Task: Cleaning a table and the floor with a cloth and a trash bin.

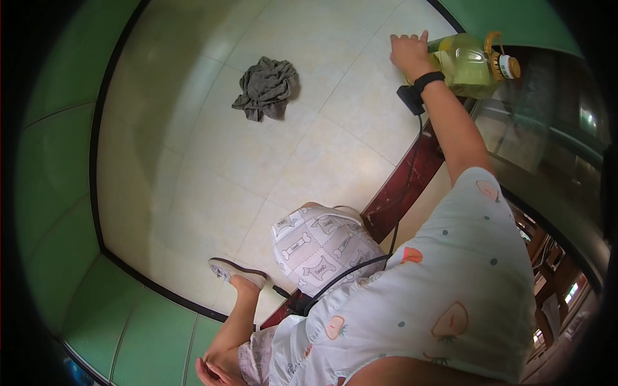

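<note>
My right hand, with a black band on the wrist, is beside the base of a large clear plastic bottle of yellow oil. The bottle has an orange handle and a white and orange cap. Whether the hand touches the bottle cannot be made out. Near the wrist is a small black box-shaped device on a black cord. At the lower edge, partly cut off, my left hand hangs by my leg with loosely curled fingers and nothing visible in it. A crumpled dark grey cloth lies on the pale tile floor.
My bent knee and shoe are below the cloth. The black cord runs along a dark red stone sill towards my lap. Green tiled walls with a black base border the floor. A glass-fronted panel stands at right.
</note>
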`<state>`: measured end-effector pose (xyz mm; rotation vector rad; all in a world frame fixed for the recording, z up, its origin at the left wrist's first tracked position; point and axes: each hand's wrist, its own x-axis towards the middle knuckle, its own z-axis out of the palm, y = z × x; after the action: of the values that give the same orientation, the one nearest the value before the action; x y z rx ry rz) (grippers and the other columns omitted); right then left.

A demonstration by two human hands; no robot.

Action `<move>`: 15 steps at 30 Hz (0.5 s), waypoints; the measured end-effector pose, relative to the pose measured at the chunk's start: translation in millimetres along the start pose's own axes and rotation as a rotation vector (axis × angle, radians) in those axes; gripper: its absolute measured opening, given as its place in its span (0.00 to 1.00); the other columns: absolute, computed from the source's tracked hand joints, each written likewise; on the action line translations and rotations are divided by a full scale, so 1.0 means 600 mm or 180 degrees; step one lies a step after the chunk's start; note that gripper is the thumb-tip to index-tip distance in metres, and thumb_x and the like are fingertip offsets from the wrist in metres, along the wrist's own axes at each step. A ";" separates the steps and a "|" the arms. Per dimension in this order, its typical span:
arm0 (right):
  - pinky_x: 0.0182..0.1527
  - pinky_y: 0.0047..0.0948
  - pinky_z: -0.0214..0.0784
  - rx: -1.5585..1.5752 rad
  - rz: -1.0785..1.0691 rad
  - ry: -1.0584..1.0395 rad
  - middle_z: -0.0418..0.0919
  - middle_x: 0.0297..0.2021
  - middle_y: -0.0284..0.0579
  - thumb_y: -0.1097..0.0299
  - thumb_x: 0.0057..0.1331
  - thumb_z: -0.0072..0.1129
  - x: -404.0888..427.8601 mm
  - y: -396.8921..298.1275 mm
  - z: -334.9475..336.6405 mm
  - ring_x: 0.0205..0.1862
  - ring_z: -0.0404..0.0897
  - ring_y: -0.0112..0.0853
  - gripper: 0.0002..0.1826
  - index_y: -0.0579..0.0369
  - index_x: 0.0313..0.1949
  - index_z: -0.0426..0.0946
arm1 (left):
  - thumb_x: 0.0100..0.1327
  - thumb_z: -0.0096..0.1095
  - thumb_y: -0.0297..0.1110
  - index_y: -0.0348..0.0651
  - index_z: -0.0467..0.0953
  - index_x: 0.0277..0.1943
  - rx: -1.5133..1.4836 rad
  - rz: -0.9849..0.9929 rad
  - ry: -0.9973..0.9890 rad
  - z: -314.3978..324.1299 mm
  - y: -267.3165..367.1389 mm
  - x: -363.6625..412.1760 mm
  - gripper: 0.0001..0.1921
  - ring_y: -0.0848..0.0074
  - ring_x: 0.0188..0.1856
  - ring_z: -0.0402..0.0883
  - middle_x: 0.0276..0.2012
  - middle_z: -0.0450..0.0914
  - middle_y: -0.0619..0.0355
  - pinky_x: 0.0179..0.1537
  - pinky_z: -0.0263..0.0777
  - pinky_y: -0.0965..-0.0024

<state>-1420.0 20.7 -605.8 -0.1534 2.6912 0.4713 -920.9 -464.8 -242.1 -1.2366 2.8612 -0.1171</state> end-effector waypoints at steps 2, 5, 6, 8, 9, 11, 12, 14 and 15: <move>0.64 0.70 0.48 -0.0537 0.0144 -0.0152 0.83 0.49 0.52 0.68 0.63 0.52 0.013 0.020 -0.002 0.55 0.78 0.52 0.21 0.51 0.55 0.79 | 0.69 0.60 0.32 0.28 0.80 0.45 0.0060 0.0150 0.0002 0.002 -0.008 0.002 0.12 0.57 0.41 0.83 0.40 0.82 0.41 0.46 0.78 0.62; 0.59 0.70 0.58 -0.0593 0.0397 -0.0616 0.83 0.47 0.54 0.67 0.60 0.54 0.032 0.036 0.011 0.51 0.81 0.49 0.16 0.52 0.47 0.83 | 0.68 0.61 0.32 0.29 0.80 0.45 0.0123 0.0403 0.0030 0.006 -0.014 0.005 0.12 0.57 0.41 0.83 0.40 0.82 0.41 0.45 0.78 0.62; 0.59 0.70 0.58 -0.0590 0.0405 -0.0607 0.83 0.47 0.54 0.67 0.60 0.54 0.026 0.030 0.012 0.51 0.81 0.49 0.16 0.52 0.47 0.83 | 0.68 0.61 0.33 0.29 0.80 0.45 0.0148 0.0500 0.0061 0.006 -0.015 0.006 0.12 0.58 0.41 0.83 0.40 0.82 0.42 0.45 0.78 0.62; 0.52 0.65 0.67 -0.0542 0.0315 -0.0711 0.83 0.47 0.54 0.67 0.61 0.53 0.004 0.017 0.016 0.50 0.83 0.49 0.16 0.54 0.45 0.84 | 0.68 0.61 0.33 0.29 0.80 0.45 0.0098 0.0614 0.0063 0.004 -0.015 0.007 0.12 0.58 0.40 0.83 0.40 0.83 0.42 0.44 0.79 0.62; 0.48 0.61 0.71 -0.0661 0.0220 -0.0831 0.83 0.48 0.53 0.66 0.61 0.53 -0.014 0.010 0.016 0.50 0.83 0.49 0.17 0.55 0.47 0.83 | 0.68 0.61 0.32 0.29 0.80 0.44 0.0054 0.0728 0.0060 0.006 -0.016 0.006 0.12 0.58 0.40 0.83 0.40 0.83 0.42 0.44 0.79 0.62; 0.52 0.65 0.66 -0.0351 0.0266 -0.0965 0.83 0.49 0.52 0.68 0.63 0.52 -0.055 0.000 0.018 0.49 0.83 0.50 0.16 0.53 0.48 0.84 | 0.68 0.61 0.32 0.29 0.80 0.45 -0.0026 0.0678 0.0048 0.008 -0.025 0.003 0.12 0.58 0.40 0.83 0.40 0.82 0.42 0.44 0.79 0.62; 0.52 0.63 0.66 -0.0399 0.0151 -0.0932 0.83 0.49 0.51 0.67 0.64 0.51 -0.075 0.002 0.022 0.49 0.83 0.49 0.16 0.53 0.47 0.84 | 0.68 0.61 0.31 0.29 0.80 0.45 -0.0090 0.0622 0.0025 0.009 -0.027 0.001 0.12 0.59 0.40 0.83 0.40 0.82 0.42 0.43 0.79 0.62; 0.52 0.57 0.68 -0.0376 -0.0095 -0.0918 0.84 0.48 0.51 0.65 0.63 0.52 -0.098 -0.023 0.025 0.49 0.83 0.48 0.16 0.52 0.47 0.83 | 0.68 0.61 0.31 0.28 0.80 0.45 -0.0019 0.0507 0.0048 -0.005 -0.016 0.001 0.12 0.58 0.40 0.83 0.41 0.82 0.42 0.43 0.79 0.62; 0.52 0.57 0.68 -0.0307 -0.0160 -0.0900 0.84 0.48 0.51 0.65 0.63 0.52 -0.102 -0.050 0.023 0.49 0.83 0.48 0.16 0.52 0.47 0.83 | 0.68 0.60 0.30 0.28 0.80 0.45 0.0082 0.0391 0.0080 -0.021 -0.004 0.002 0.12 0.58 0.41 0.83 0.41 0.82 0.42 0.43 0.79 0.63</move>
<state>-1354.2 -0.1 -601.9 -0.1676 2.3847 0.5625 -920.8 -466.8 -229.1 -1.0591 2.9378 -0.1677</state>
